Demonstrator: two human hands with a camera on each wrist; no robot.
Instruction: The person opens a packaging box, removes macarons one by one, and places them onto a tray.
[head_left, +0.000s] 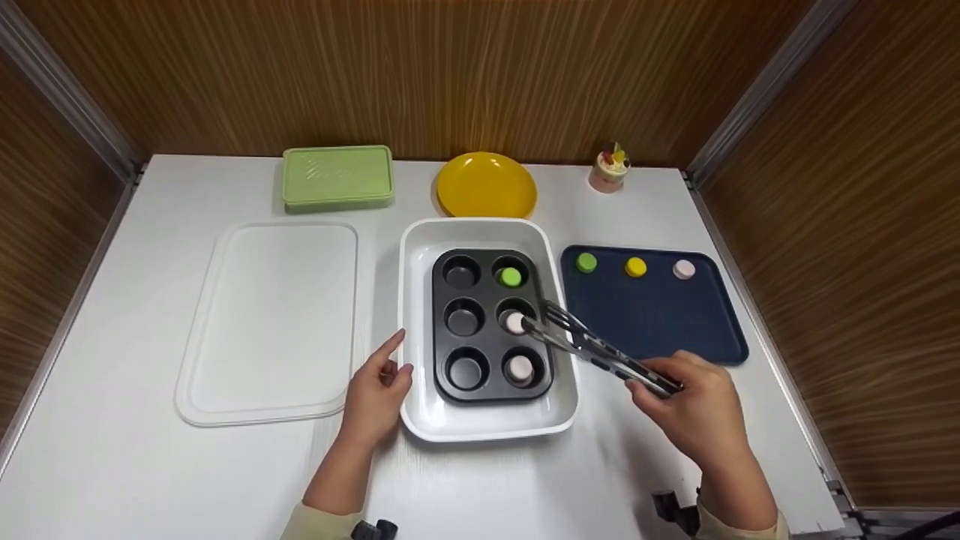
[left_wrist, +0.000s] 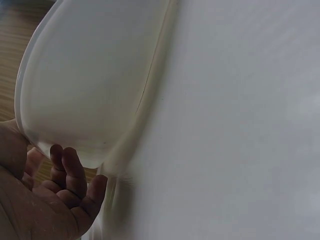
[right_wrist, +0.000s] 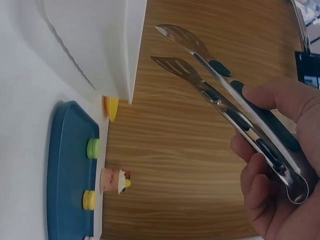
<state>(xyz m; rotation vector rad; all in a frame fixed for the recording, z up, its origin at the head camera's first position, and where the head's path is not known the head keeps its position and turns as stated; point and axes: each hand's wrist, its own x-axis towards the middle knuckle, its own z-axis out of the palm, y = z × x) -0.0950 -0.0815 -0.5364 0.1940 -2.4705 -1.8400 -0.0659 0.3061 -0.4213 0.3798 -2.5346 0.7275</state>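
Observation:
My right hand [head_left: 697, 405] grips metal tongs [head_left: 592, 352] with dark grips; their tips stand apart in the right wrist view. One tip is over a pale pink macaron [head_left: 515, 323] in the right middle cup of a black muffin tin [head_left: 486, 337]. Other cups on that side hold a green macaron [head_left: 511, 277] at the far end and a pale pink macaron [head_left: 520, 368] at the near end. The tin lies inside a white bin [head_left: 487, 427]. My left hand [head_left: 379, 394] rests at the bin's left rim, index finger extended, other fingers loosely bent.
A dark blue tray [head_left: 652, 315] at right carries green, yellow and pale pink macarons along its far edge. A white lid [head_left: 277, 322] lies at left. Behind stand a green lidded box [head_left: 337, 176], a yellow plate [head_left: 487, 184] and a dessert cup [head_left: 609, 172].

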